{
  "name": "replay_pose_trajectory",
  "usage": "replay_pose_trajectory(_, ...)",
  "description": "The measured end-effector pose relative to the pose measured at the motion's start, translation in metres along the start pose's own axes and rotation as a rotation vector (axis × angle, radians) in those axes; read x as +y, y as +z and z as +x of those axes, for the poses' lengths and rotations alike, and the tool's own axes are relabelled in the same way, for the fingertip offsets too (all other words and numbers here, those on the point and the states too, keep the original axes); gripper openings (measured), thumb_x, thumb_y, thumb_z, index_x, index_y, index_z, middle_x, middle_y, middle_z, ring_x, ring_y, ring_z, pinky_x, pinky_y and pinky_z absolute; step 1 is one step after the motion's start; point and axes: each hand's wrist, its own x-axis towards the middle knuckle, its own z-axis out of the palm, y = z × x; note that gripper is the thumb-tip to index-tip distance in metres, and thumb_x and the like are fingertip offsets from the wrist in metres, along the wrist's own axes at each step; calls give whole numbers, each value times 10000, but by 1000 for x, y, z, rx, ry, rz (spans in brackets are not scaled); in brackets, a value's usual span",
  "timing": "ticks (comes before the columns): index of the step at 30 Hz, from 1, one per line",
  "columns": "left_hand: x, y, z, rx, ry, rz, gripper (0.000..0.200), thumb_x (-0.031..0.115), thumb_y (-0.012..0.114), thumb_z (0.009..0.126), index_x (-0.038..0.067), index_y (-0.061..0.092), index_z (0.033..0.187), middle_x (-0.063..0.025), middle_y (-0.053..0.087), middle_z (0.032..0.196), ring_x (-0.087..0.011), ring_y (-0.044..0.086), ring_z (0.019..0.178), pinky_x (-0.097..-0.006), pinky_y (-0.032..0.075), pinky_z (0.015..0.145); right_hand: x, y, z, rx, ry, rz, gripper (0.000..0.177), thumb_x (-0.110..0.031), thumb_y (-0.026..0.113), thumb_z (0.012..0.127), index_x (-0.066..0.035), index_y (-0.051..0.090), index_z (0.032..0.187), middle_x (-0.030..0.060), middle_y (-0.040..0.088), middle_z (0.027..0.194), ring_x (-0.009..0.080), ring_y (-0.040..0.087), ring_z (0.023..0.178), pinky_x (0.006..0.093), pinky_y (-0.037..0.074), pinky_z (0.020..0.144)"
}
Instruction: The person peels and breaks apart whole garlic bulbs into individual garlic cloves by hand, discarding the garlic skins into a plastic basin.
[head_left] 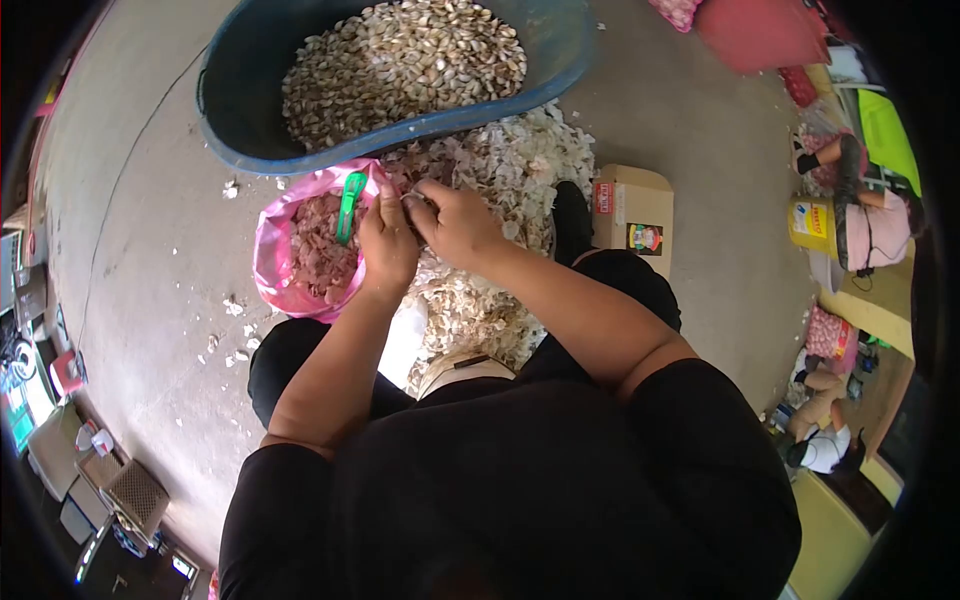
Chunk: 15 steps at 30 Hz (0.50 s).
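My left hand (388, 245) and my right hand (455, 222) meet in front of me, fingers closed and fingertips together. Whatever they pinch is small and mostly hidden; a whitish bit shows between them. Beside my left hand, a green plastic tool (349, 207) with a slotted handle lies over an open pink bag (272, 240). The bag holds reddish-brown flakes (322, 245) that look like garlic skins. Just beyond my hands stands a large dark blue tub (235, 120) of garlic cloves (420, 65). Pale papery peels (520, 150) are heaped beneath and around my hands.
A cardboard box (640, 205) stands by my right foot. Scattered peels dot the concrete floor (170, 270) on the left. Far right, two people sit near a yellow bucket (813, 222) and pink mesh sacks (828, 333). Crates (137, 493) stand at the lower left.
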Motion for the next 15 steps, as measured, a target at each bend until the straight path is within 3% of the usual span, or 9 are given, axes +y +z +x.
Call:
replay_pose_trajectory(3, 5, 4, -6, 69, 116, 114, 307, 225, 368, 916, -37, 519, 864, -76, 530, 667, -123, 464, 601, -279, 403, 542, 9, 7, 2, 107, 62, 307, 214, -194, 477, 847, 5, 546, 808, 104, 527, 537, 209, 506, 452, 342, 399, 462)
replay_pose_trajectory(4, 6, 3, -5, 61, 156, 173, 299, 220, 374, 914, -38, 519, 872, -76, 528, 665, -125, 461, 603, -278, 401, 546, 7, 3, 2, 44, 231, 447, 227, -180, 470, 858, 24, 544, 791, 71, 509, 536, 146, 466, 471, 325, 388, 467)
replay_pose_trajectory(7, 8, -1, -5, 59, 265, 255, 287, 212, 390, 907, -42, 524, 888, -74, 527, 664, -130, 455, 610, -272, 396, 564, 20, 2, 8, -44, 379, 428, 261, -230, 493, 837, 16, 579, 822, 143, 550, 548, 242, 555, 512, 357, 423, 520)
replay_pose_trajectory(8, 10, 2, -4, 69, 299, 218, 291, 215, 395, 905, -45, 527, 890, -73, 528, 665, -130, 453, 615, -269, 395, 573, 45, 9, 12, -29, 256, 191, 293, -277, 506, 834, 4, 588, 831, 159, 593, 674, 254, 589, 639, 368, 448, 602)
replay_pose_trajectory(9, 12, 3, -3, 77, 332, 183, 295, 218, 400, 904, -47, 530, 892, -71, 530, 667, -130, 452, 620, -265, 394, 582, 49, 4, 14, -114, 301, -22, 301, -294, 510, 831, -3, 590, 834, 165, 594, 731, 262, 589, 687, 375, 450, 631)
replay_pose_trajectory(11, 11, -3, 3, -13, 173, 130, 305, 225, 408, 902, -51, 537, 890, -65, 527, 669, -127, 448, 633, -257, 391, 598, 55, -2, 9, -295, 389, -447, 319, -327, 518, 826, -17, 595, 840, 177, 598, 846, 279, 590, 783, 389, 456, 689)
replay_pose_trajectory(12, 8, -7, 6, -50, 89, 104, 309, 228, 412, 901, -53, 541, 889, -63, 526, 671, -125, 447, 639, -252, 390, 607, 55, -1, 8, -315, 423, -616, 426, -433, 457, 835, -32, 600, 854, 173, 581, 944, 296, 579, 834, 399, 458, 714)
replay_pose_trajectory(13, 0, -7, 9, -43, -44, 57, 326, 259, 459, 881, -55, 543, 851, -91, 544, 661, -151, 467, 612, -275, 403, 599, 56, 2, 7, -266, 428, -577, 468, -464, 425, 837, -30, 598, 859, 175, 584, 927, 298, 580, 835, 399, 457, 718)
replay_pose_trajectory(15, -5, -9, 9, -33, 12, 338, 349, 293, 502, 855, -51, 531, 800, -138, 553, 639, -213, 500, 581, -316, 416, 585, 54, 4, 12, -153, 429, -506, 553, -526, 362, 839, -25, 595, 870, 180, 591, 892, 300, 582, 837, 398, 454, 727)
